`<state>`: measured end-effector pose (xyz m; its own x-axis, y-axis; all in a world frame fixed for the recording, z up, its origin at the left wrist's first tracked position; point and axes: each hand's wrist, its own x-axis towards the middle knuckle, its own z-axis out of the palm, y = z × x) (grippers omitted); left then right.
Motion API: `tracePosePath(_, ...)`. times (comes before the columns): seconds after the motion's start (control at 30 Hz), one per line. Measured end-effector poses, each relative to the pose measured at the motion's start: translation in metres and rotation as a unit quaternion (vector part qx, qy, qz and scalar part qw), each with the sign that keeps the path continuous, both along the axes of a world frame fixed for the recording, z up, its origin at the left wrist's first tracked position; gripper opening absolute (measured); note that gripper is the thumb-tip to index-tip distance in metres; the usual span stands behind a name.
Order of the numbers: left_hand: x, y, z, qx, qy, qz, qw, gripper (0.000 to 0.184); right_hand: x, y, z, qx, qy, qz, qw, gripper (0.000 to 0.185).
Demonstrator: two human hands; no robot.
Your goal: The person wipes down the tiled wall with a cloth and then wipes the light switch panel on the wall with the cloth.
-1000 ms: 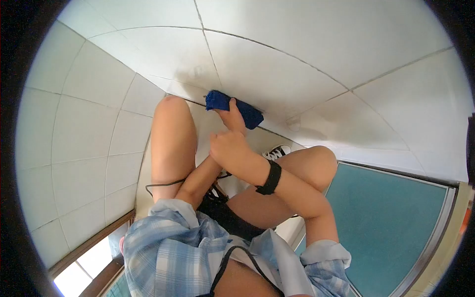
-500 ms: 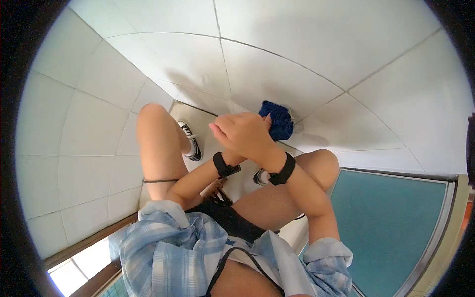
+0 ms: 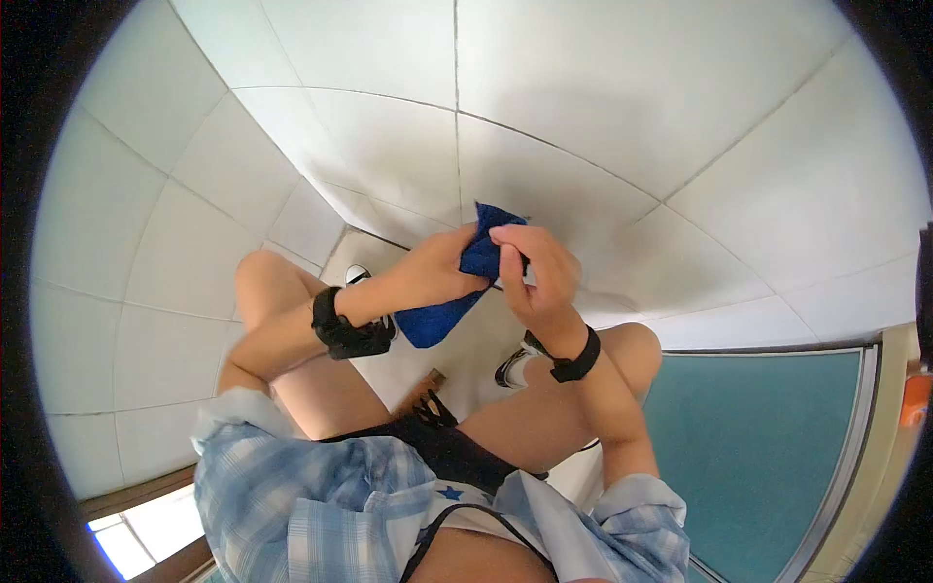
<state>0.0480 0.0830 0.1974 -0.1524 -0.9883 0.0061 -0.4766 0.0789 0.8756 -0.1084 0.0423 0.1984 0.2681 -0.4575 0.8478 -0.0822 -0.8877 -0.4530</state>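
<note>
A dark blue cloth (image 3: 437, 321) hangs between my hands, just in front of the white tiled wall (image 3: 564, 165). My left hand (image 3: 432, 272) is wrapped round its middle, with a folded part standing above the fingers and a wider part hanging below. At the cloth's upper right edge, my right hand (image 3: 544, 272) pinches it between thumb and fingers. Both wrists wear black straps, and the left one carries a dark block (image 3: 360, 338).
White tiles also cover the left wall (image 3: 146, 243). My bent knees and black-and-white shoes (image 3: 510, 367) are below the hands. A teal panel with a metal frame (image 3: 758, 437) stands at the right, and a window (image 3: 146, 534) shows at the lower left.
The cloth has turned and moved left from where it was half a second ago. My left hand now grips its middle, and my right hand has come round to its upper edge.
</note>
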Motion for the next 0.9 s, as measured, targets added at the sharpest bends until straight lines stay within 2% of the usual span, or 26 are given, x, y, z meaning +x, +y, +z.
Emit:
tracePosePath(0.03, 0.003, 0.0, 0.003, -0.003, -0.022, -0.057, 0.998, 0.044, -0.001, 0.0, -0.001, 0.0, -0.002, 0.002, 1.0, 0.011)
tracePosePath(0.1, 0.002, 0.001, 0.012, 0.024, -0.025, -0.073, 0.997, 0.044, -0.001, 0.0, -0.001, -0.039, -0.03, 0.01, 0.999, 0.012)
tracePosePath(0.17, -0.007, 0.007, 0.032, 0.218, 0.056, -0.105, 0.969, 0.044, -0.003, -0.002, 0.0, -0.033, -0.01, -0.009, 0.999, 0.014)
tracePosePath(0.2, -0.009, 0.009, 0.029, 0.267, 0.075, -0.109, 0.955, 0.051, -0.003, -0.005, -0.001, -0.012, 0.015, -0.018, 1.0, 0.014)
tracePosePath(0.23, -0.009, 0.012, 0.02, 0.266, 0.076, -0.108, 0.955, 0.051, -0.002, -0.007, -0.001, 0.009, 0.041, -0.027, 0.999, 0.014)
tracePosePath(0.3, -0.006, 0.016, -0.003, 0.265, 0.213, -0.077, 0.937, 0.047, -0.001, -0.01, 0.0, 0.03, 0.05, -0.032, 0.998, 0.012)
tracePosePath(0.33, -0.003, 0.017, -0.013, 0.286, 0.262, -0.008, 0.922, 0.042, 0.0, -0.013, -0.002, 0.044, 0.053, -0.039, 0.997, 0.011)
tracePosePath(0.37, 0.014, 0.014, -0.018, 0.291, 0.274, -0.01, 0.917, 0.042, 0.012, -0.018, 0.002, 0.06, 0.063, -0.049, 0.995, 0.011)
tracePosePath(0.43, 0.022, 0.011, -0.042, 0.255, 0.381, 0.183, 0.87, 0.039, 0.002, -0.017, -0.006, 0.068, 0.06, -0.05, 0.995, 0.011)
tracePosePath(0.53, 0.055, -0.002, -0.087, 0.15, 0.348, 0.332, 0.864, 0.027, -0.005, -0.016, -0.015, 0.084, 0.047, -0.033, 0.995, 0.011)
tracePosePath(0.57, 0.072, -0.011, -0.107, 0.139, 0.366, 0.366, 0.844, 0.024, -0.006, -0.016, -0.016, 0.078, 0.055, -0.035, 0.995, 0.011)
tracePosePath(0.63, 0.1, -0.02, -0.119, 0.154, 0.413, 0.413, 0.797, 0.026, 0.0, -0.017, -0.015, 0.074, 0.07, -0.035, 0.994, 0.011)
tracePosePath(0.77, 0.089, -0.052, -0.128, 0.111, 0.417, 0.437, 0.789, 0.022, 0.0, -0.019, -0.024, 0.071, 0.102, -0.012, 0.992, 0.012)
tracePosePath(0.83, 0.076, -0.055, -0.131, 0.166, 0.451, 0.429, 0.765, 0.018, 0.004, -0.019, -0.035, 0.062, 0.114, -0.007, 0.992, 0.012)
tracePosePath(0.9, 0.058, -0.052, -0.134, 0.258, 0.494, 0.363, 0.746, 0.014, 0.009, -0.017, -0.033, 0.087, 0.145, 0.048, 0.984, 0.013)
